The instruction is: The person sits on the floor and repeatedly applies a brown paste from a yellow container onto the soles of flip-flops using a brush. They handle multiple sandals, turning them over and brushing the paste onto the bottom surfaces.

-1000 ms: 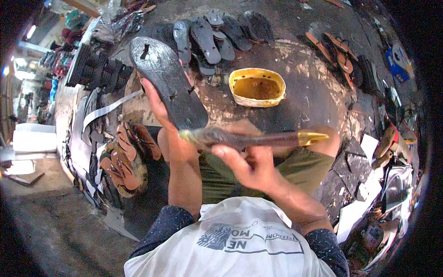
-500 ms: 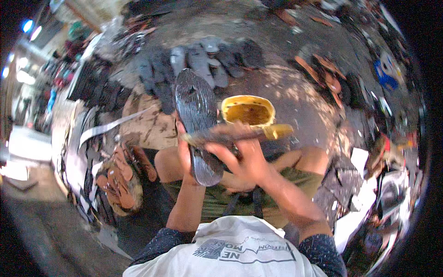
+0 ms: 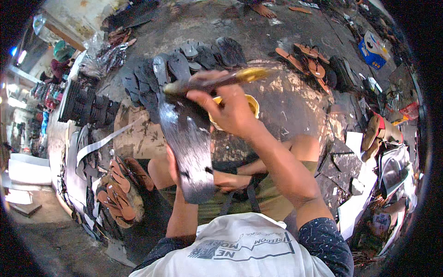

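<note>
My left hand (image 3: 172, 162) holds a black shoe sole (image 3: 187, 143) from below, its fingers along the edges. The face of the sole turned up looks wet and glossy, with streaks and small dark slots. In my right hand (image 3: 234, 110) is a brush (image 3: 251, 75) with a yellow-smeared end. Its other end lies over the far tip of the sole; whether it touches cannot be told. Behind my right hand stands a yellow bowl (image 3: 254, 104), mostly hidden by the hand.
Several dark soles (image 3: 179, 64) lie in rows beyond my hands. Brown sandals (image 3: 316, 68) rest at the far right, more brown sandals (image 3: 119, 201) at the near left. Stacked black soles (image 3: 87, 105) stand at the left. White sheets and scraps (image 3: 354, 144) are at the right.
My right hand and the brush have moved away from me, from the near half of the sole to its far tip. The sole has shifted slightly nearer and left.
</note>
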`<action>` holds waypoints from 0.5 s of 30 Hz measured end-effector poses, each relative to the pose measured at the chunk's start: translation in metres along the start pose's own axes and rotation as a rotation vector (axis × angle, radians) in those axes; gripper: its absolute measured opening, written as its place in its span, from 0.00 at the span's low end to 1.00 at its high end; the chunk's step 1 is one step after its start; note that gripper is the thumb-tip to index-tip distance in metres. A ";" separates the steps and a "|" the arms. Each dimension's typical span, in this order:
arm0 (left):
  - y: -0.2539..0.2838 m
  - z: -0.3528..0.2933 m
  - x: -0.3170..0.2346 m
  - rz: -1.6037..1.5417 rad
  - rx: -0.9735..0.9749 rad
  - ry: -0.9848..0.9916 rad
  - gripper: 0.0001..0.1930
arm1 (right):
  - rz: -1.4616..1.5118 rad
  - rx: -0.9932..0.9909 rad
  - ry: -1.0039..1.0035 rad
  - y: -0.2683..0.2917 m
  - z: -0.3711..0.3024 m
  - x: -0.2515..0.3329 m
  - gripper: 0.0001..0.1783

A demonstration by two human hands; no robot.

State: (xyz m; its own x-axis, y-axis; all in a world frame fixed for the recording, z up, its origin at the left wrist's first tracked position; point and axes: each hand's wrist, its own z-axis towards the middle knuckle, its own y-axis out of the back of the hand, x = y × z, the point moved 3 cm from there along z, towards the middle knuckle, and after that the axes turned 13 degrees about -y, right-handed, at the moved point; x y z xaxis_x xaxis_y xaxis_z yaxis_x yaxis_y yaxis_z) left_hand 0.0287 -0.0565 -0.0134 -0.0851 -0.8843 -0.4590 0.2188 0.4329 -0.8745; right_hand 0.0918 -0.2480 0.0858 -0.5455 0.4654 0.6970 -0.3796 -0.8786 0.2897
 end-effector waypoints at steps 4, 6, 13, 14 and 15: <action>0.001 0.025 0.005 -0.117 -0.133 -0.175 0.37 | 0.177 0.210 -0.440 -0.013 -0.063 0.004 0.17; -0.014 0.040 0.004 0.139 -0.094 -0.163 0.39 | 0.194 0.226 -0.539 -0.017 -0.110 0.013 0.20; 0.036 0.079 0.003 -0.142 -0.108 0.008 0.45 | 0.278 0.236 -0.535 -0.020 -0.158 0.029 0.17; 0.039 0.082 0.010 -0.076 -0.181 -0.037 0.41 | 0.259 0.291 -0.486 -0.016 -0.160 0.031 0.17; 0.028 0.089 0.019 -0.014 -0.249 -0.083 0.40 | 0.323 0.260 -0.458 -0.012 -0.157 0.031 0.16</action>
State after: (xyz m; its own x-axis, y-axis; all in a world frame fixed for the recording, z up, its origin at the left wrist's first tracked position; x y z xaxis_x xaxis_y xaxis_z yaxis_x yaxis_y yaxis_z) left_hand 0.1199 -0.0763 -0.0325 -0.0037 -0.8973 -0.4414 -0.0291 0.4413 -0.8969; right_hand -0.0378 -0.2059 0.0014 -0.2043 0.1294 0.9703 -0.0233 -0.9916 0.1273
